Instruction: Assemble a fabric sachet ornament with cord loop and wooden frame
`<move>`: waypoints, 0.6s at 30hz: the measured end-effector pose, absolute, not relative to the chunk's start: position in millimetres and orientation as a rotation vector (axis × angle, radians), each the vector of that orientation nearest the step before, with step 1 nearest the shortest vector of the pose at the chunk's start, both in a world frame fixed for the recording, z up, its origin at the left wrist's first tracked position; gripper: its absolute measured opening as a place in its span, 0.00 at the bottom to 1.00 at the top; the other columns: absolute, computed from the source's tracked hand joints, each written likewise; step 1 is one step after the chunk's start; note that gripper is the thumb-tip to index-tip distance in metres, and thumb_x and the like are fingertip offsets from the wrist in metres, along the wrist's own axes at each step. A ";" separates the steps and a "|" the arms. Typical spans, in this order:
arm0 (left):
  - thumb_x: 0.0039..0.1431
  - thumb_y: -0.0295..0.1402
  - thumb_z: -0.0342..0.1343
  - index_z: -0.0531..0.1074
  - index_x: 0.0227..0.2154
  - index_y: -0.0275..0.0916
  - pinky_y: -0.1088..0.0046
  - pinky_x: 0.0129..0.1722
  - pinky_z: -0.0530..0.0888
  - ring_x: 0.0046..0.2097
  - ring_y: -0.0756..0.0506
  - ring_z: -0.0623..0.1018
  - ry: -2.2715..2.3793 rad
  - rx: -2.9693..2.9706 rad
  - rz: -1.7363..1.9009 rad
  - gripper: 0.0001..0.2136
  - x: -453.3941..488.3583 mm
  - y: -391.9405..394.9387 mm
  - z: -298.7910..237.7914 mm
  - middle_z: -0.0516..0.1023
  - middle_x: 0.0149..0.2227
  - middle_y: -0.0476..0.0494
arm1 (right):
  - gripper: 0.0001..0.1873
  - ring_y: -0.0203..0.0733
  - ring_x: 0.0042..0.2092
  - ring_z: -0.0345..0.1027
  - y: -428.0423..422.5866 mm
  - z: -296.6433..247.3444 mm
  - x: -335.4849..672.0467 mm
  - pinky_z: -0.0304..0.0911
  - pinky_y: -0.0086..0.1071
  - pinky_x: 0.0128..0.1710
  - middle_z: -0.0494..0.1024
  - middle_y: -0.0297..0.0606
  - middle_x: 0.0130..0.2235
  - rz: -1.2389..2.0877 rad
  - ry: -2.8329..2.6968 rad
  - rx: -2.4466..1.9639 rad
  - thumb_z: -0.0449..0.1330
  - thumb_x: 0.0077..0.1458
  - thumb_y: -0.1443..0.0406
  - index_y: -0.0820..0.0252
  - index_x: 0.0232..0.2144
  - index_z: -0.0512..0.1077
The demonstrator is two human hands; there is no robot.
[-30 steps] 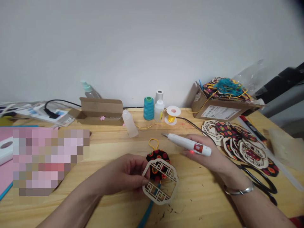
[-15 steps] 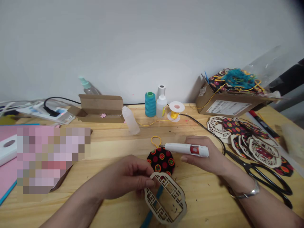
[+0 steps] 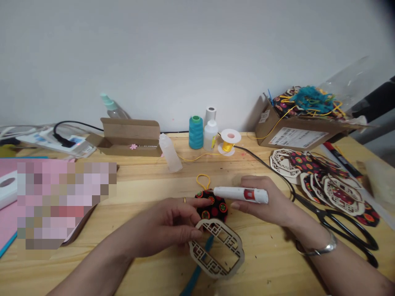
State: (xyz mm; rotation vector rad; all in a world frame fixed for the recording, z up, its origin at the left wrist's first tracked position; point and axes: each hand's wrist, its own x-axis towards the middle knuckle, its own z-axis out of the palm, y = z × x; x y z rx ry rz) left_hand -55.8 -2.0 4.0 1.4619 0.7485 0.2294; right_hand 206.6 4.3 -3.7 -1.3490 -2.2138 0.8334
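Note:
My left hand point(image 3: 173, 224) pinches the near-left edge of a pale wooden lattice frame point(image 3: 217, 251), which lies nearly flat on the table, and its index finger reaches out to touch a black padded fabric disc point(image 3: 214, 205) with red and orange dots. A yellow cord loop point(image 3: 203, 181) sticks out of the disc's far side. My right hand point(image 3: 265, 203) is wrapped round a white pen-shaped tool point(image 3: 240, 194) with a red mark, its tip pointing left at the top of the disc. A blue strip point(image 3: 200, 267) runs under the frame toward me.
Black scissors point(image 3: 348, 230) and a pile of finished lattice ornaments point(image 3: 324, 179) lie to the right. A cardboard box point(image 3: 293, 135) of pieces sits behind them. A squeeze bottle point(image 3: 170, 153), teal thread spool point(image 3: 195, 132), yellow cord spool point(image 3: 227, 144) and open box point(image 3: 128, 137) line the back.
The lattice frame came down from upright over the disc to lying flat nearer me. My left index finger moved onto the disc. The tool swung lower, tip to the disc.

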 end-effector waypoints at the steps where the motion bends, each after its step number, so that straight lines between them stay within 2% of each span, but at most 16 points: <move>1: 0.56 0.36 0.56 0.77 0.32 0.40 0.70 0.47 0.69 0.62 0.40 0.58 0.745 1.476 0.236 0.07 -55.4 -1.2 3.9 0.67 0.58 0.46 | 0.23 0.31 0.21 0.53 4.3 -3.8 206.5 0.46 0.28 0.21 0.61 0.28 0.19 0.829 -2.218 -1.350 0.59 0.48 0.50 0.59 0.18 0.59; 5: 0.56 0.36 0.56 0.77 0.31 0.40 0.67 0.54 0.64 0.62 0.42 0.57 0.738 1.513 0.244 0.07 -53.8 1.4 2.9 0.68 0.57 0.47 | 0.23 0.30 0.21 0.52 3.7 -5.3 206.9 0.45 0.28 0.21 0.60 0.28 0.19 0.806 -2.224 -1.349 0.59 0.48 0.49 0.59 0.17 0.58; 18: 0.55 0.36 0.56 0.76 0.29 0.41 0.65 0.54 0.63 0.62 0.40 0.57 0.755 1.519 0.236 0.06 -54.3 1.2 -0.6 0.67 0.57 0.48 | 0.23 0.30 0.22 0.53 4.5 -9.5 204.6 0.45 0.28 0.22 0.61 0.28 0.19 0.761 -2.239 -1.310 0.59 0.49 0.50 0.60 0.18 0.59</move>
